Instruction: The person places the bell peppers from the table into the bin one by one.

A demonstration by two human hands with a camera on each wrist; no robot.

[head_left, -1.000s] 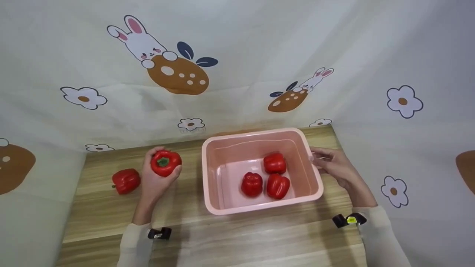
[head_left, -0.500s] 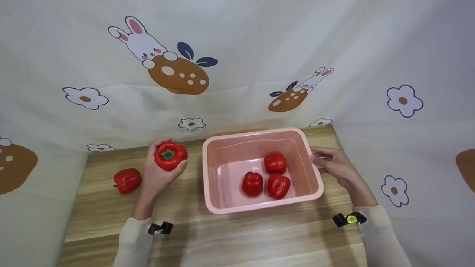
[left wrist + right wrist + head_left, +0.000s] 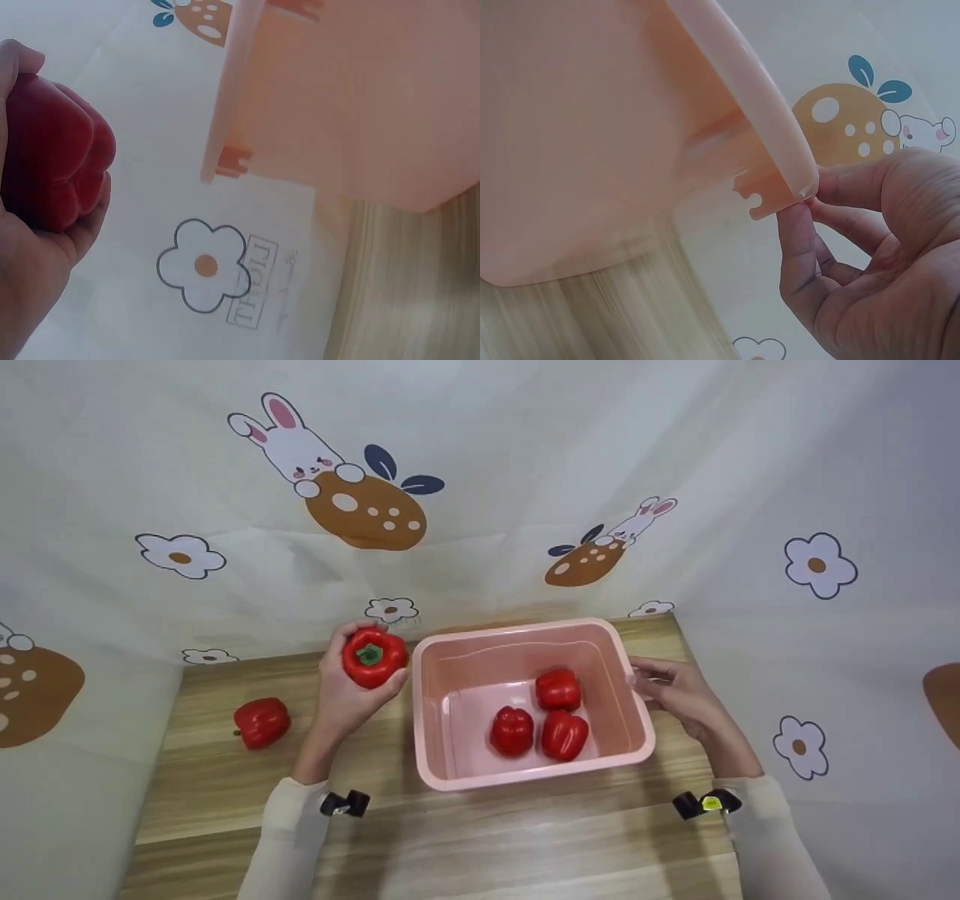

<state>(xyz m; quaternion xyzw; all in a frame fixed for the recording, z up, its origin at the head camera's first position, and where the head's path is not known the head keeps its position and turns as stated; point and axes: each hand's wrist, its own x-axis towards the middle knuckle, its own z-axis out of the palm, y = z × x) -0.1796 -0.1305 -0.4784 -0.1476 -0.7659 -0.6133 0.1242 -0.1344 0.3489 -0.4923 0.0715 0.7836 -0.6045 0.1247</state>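
My left hand [image 3: 346, 694] grips a red bell pepper [image 3: 375, 658] with its green stem facing up, just left of the pink plastic basin [image 3: 491, 781]. In the left wrist view that bell pepper [image 3: 56, 150] sits between thumb and fingers, apart from the basin wall [image 3: 360, 97]. The right hand [image 3: 679, 697] pinches the basin's right rim; thumb and fingers meet at the rim's edge [image 3: 780, 142] in the right wrist view. Inside the basin lie three red bell peppers [image 3: 559, 688], grouped toward its right side. Another bell pepper [image 3: 262, 723] lies on the table, left of my left hand.
A wood-grain table [image 3: 480, 847] bears the basin. Behind it and at both sides hangs a pale cloth [image 3: 480, 472] printed with rabbits and flowers. Each sleeve carries a black wrist device [image 3: 345, 803].
My left hand has moved right and away from me with its bell pepper, closer to the basin's left rim. The right hand and the basin have stayed in place.
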